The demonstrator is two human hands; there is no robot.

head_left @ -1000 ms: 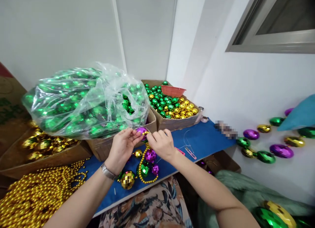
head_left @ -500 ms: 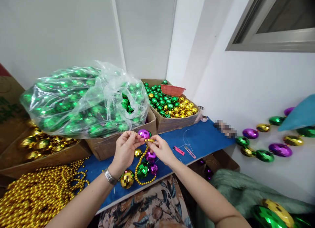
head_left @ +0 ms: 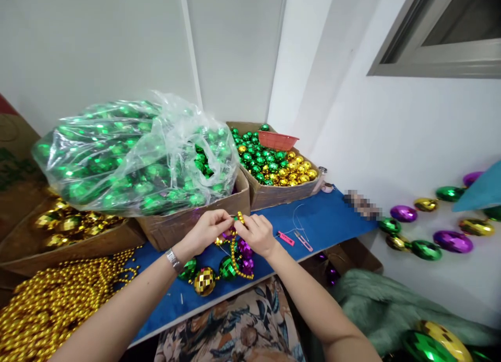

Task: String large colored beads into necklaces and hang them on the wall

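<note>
My left hand (head_left: 208, 231) is closed in a pinch over the blue table; what lies between its fingertips is too small to make out. Close beside it, my right hand (head_left: 256, 235) is shut on a string of gold beads (head_left: 234, 255), which loops down below the fingers. Shiny faceted balls rest under and around the hands: a gold ball (head_left: 204, 281), a green ball (head_left: 227, 268), another green ball (head_left: 188, 269) to the left, and purple balls (head_left: 245, 249) partly behind the beads.
A heap of gold bead strings (head_left: 50, 299) lies at left. Behind stand a clear bag of green balls (head_left: 117, 164) and a cardboard box (head_left: 282, 194) of green and gold balls with a red basket (head_left: 277, 141). Pink snips (head_left: 303, 241) lie right. Strung balls (head_left: 426, 250) hang near the wall.
My hands have drawn closer together, and the gold bead loop has shifted right and up. The purple ball by my left fingertips has dropped lower, and a green ball now shows at left.
</note>
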